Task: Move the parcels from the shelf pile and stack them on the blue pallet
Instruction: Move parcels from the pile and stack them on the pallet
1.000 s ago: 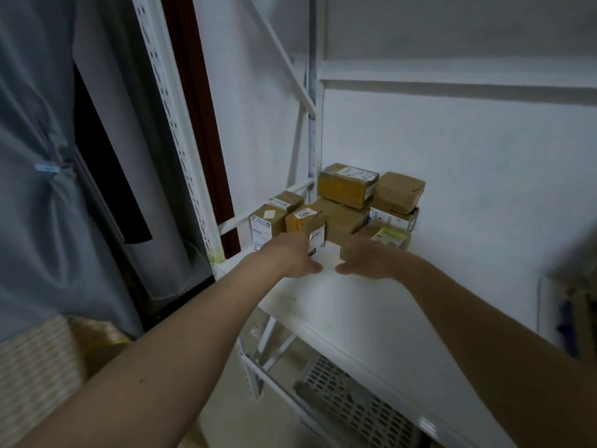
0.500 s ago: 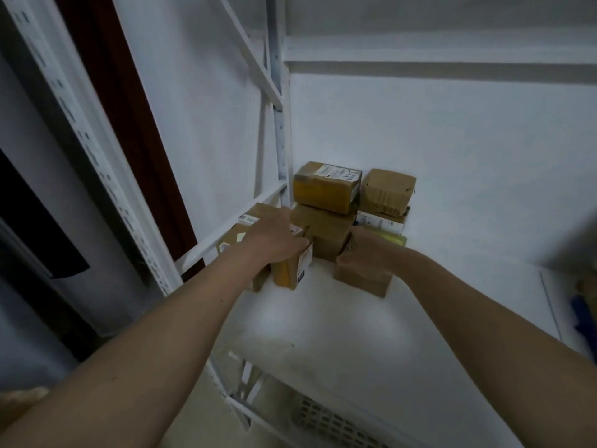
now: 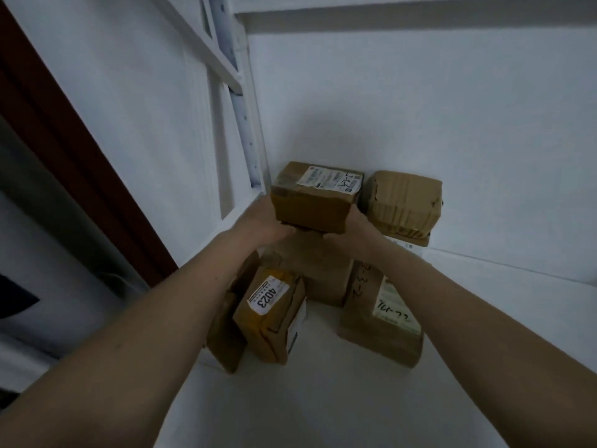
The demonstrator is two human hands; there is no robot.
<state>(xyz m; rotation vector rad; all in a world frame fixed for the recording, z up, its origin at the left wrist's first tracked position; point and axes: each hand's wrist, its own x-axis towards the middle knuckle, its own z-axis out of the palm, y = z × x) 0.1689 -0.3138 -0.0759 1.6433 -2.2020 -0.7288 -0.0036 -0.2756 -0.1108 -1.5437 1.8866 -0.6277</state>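
Several brown cardboard parcels sit piled in the back corner of a white shelf. The top parcel, with a white label, is held between both hands. My left hand grips its left lower edge and my right hand grips its right lower edge; the fingers are hidden under and behind the box. Below lies a larger plain parcel. In front stand a parcel labelled 4023 and a parcel with handwriting. The blue pallet is out of view.
A crumpled brown parcel rests on another box at the right of the pile, close to my right hand. A white perforated upright and brace stand just left of the pile. The white back wall is directly behind.
Both hands have left the front parcels and risen to the top parcel, now holding it from both sides. The camera has moved closer to the pile.
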